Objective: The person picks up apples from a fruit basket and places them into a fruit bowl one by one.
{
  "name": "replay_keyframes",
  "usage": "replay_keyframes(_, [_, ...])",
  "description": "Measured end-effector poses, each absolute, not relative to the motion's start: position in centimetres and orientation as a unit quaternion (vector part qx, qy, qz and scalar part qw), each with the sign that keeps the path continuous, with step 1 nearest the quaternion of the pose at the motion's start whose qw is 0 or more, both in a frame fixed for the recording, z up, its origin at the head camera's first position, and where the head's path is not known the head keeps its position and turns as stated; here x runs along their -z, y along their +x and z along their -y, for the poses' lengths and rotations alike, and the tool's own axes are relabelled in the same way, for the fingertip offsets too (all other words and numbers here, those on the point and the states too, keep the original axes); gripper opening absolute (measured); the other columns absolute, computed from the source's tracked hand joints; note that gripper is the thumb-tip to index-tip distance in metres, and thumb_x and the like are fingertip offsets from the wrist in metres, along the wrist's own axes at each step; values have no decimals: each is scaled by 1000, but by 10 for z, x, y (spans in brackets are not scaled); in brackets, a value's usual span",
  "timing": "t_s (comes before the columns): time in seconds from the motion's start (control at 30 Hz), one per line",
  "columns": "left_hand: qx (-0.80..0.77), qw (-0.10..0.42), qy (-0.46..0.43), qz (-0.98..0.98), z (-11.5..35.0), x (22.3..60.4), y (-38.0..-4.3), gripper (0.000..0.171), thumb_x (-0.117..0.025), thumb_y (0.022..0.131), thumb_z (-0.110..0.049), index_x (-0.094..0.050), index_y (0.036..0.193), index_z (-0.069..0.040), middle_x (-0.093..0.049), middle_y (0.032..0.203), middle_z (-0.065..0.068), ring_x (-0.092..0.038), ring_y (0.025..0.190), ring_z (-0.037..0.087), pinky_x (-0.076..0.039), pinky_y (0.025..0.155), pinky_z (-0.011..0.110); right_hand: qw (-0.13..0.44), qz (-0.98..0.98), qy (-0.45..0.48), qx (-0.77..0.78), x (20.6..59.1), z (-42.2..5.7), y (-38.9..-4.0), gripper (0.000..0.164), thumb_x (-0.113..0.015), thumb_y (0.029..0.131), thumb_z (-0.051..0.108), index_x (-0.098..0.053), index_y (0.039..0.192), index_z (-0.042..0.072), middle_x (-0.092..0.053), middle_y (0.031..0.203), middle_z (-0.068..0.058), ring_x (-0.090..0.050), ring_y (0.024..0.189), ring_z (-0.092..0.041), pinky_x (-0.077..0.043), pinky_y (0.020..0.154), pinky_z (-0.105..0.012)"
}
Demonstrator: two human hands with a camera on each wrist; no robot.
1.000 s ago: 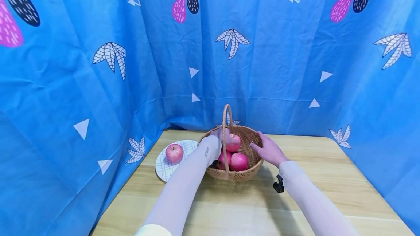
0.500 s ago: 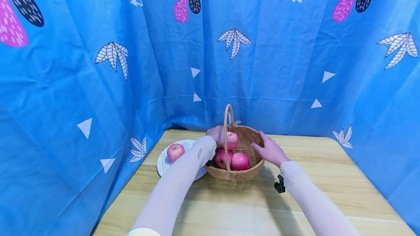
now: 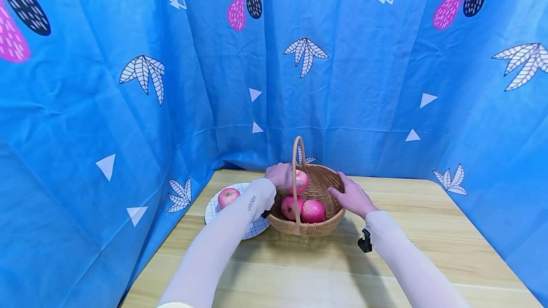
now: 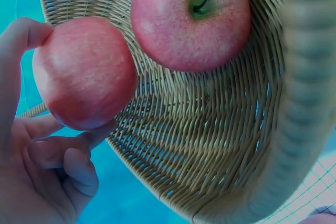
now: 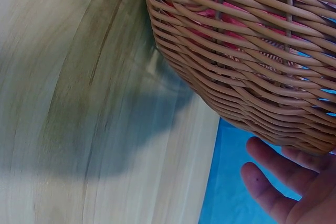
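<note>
My left hand (image 3: 279,175) pinches a red apple (image 4: 84,72) between thumb and fingers, at the far left rim of the wicker basket (image 3: 321,228). In the head view the basket's arched handle (image 3: 295,165) stands between that hand and the right one. Two more apples lie inside the basket; one, a red apple (image 3: 313,211), sits at the front, and another apple (image 4: 191,19) shows its stem in the left wrist view. My right hand (image 3: 353,196) holds the basket's right rim, thumb inside and fingers (image 5: 281,166) along the outer weave.
A checked plate (image 3: 211,213) with one apple (image 3: 228,197) on it stands left of the basket, partly behind my left sleeve. The wooden table (image 3: 317,270) ends at a blue patterned curtain (image 3: 359,89) behind and on both sides.
My left hand has drawn back leftward and slightly up, taking the apple from within the basket toward its left rim. The right hand keeps its place on the basket.
</note>
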State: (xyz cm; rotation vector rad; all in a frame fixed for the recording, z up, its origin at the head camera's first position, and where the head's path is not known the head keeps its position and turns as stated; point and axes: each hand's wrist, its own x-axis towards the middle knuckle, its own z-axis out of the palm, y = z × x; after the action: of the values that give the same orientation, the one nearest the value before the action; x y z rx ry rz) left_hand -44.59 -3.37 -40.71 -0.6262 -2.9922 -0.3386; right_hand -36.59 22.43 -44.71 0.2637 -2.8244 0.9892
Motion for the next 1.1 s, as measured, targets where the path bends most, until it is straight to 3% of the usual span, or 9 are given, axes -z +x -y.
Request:
replay_keyframes(0.47, [89,64,-230,967,46,395,-434,49,-71,82,-63,-61,102,-20,-68,87,1,-66,77,20,-53,60,37,64,937,82,-335,448,-222,-367,88,-56,97,55,-17,161,9,-40,155,-25,-44,139,-45,-34,113,-61])
replay_keyframes(0.83, [104,71,-225,966,59,389,-425,50,-68,82,-50,-63,124,-23,-68,99,-4,-62,85,17,-52,71,37,57,937,82,-335,448,-224,-368,86,-57,98,51,-16,161,8,-38,156,-26,-44,138,-46,-34,112,-62])
replay_keyframes(1.1, [149,76,-216,962,75,381,-422,59,-69,77,-61,-61,123,-26,-68,102,-6,-61,87,17,-50,74,37,64,936,82,-336,447,-224,-371,87,-56,98,52,-15,161,8,-36,157,-27,-42,140,-47,-33,113,-62])
